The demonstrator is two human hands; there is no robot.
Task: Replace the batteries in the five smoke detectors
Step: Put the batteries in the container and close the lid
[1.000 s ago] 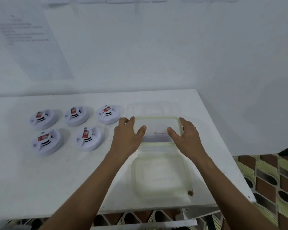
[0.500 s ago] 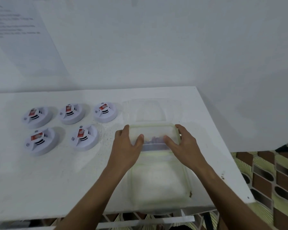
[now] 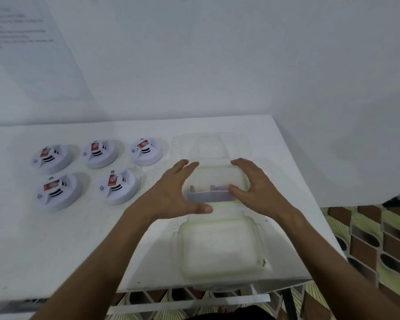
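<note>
Flanking the clear container (image 3: 215, 181), both hands sit with fingers straight and spread, holding nothing. Left hand (image 3: 171, 195): fingers (image 3: 187, 166) point far-right toward the container's left rim, thumb (image 3: 201, 208) stretched right along its near edge. Can't tell whether skin touches plastic or hovers just off it. Right hand (image 3: 259, 188): fingers (image 3: 240, 161) reach over the far-right corner of the container, thumb (image 3: 234, 189) angled left over the near wall; contact also unclear.

Container stands on the bench (image 3: 56, 250), right of centre. Inside, against the near wall, small purplish items (image 3: 217, 187), blurred, can't identify them. A second clear tub (image 3: 213, 146) stands just beyond it on the far side. A clear lid or tray (image 3: 219, 248) lies flat just nearer, close to the bench's near edge.

Five smoke detectors on the left half of the bench, well apart from the hands, two rows. Far row, left to right: detector one (image 3: 51, 158), detector two (image 3: 99, 152), detector three (image 3: 146, 150). Near row: detector four (image 3: 57, 190), detector five (image 3: 118, 185). All white, round, each with a red label on top.

White wall behind; a printed sheet (image 3: 32, 47) on it at far left. Patterned floor (image 3: 379, 239) to the right.
</note>
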